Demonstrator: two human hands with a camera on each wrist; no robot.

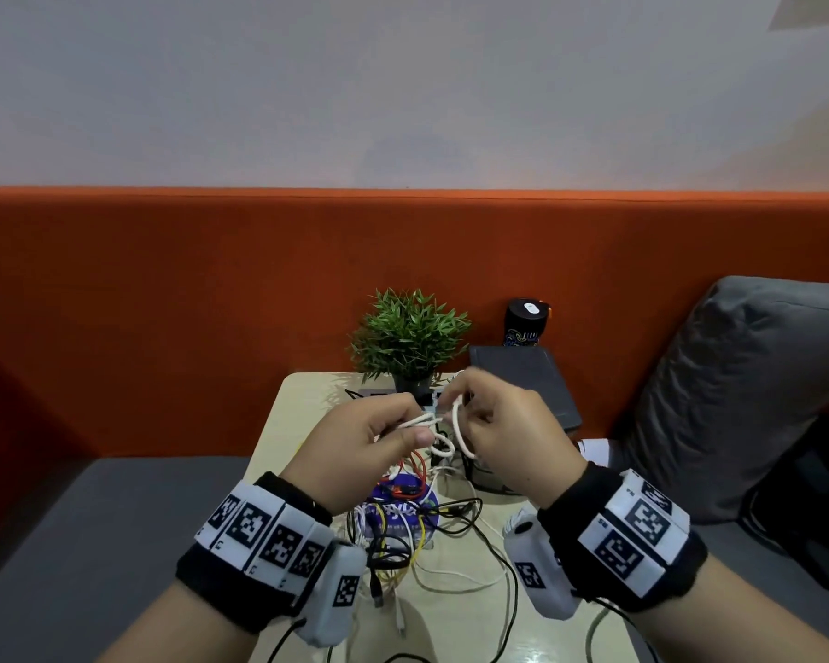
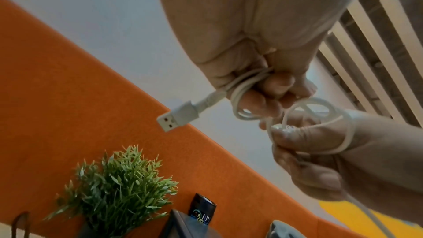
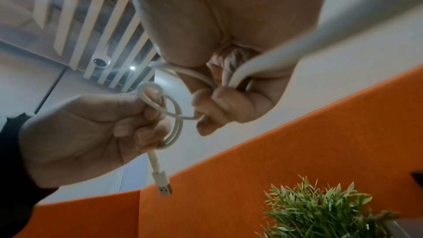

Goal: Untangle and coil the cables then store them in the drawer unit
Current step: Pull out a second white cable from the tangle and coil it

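Both our hands are raised above a small beige table [image 1: 302, 399], working one white cable [image 1: 458, 425] between them. Our left hand [image 1: 355, 452] is curled closed around a few small loops of that cable, fingers folded over the strands; from the left wrist view the cable's white USB plug [image 2: 177, 116] sticks out of the fist, free in the air and pointing toward the orange panel [image 1: 164, 303] behind the table. Our right hand [image 1: 508, 437] sits just beside the left, thumb and fingers pinching a larger loop of the same cable (one strand runs on past the right wrist, and we cannot tell where it ends). The two hands are close enough that the loops overlap between them. Below, on the table, lies the tangle [image 1: 403, 533] of other cables: red, yellow, black and white strands crossing over a round blue mat [image 1: 403, 512]. At the far edge of the table stands a small green plant [image 1: 410, 337] in a dark pot. To its right is a dark box [image 1: 527, 380], with a black can [image 1: 527, 323] behind it against the orange panel. A grey cushion [image 1: 747, 390] rests at the right. Both wrists wear black bands with black-and-white square markers.
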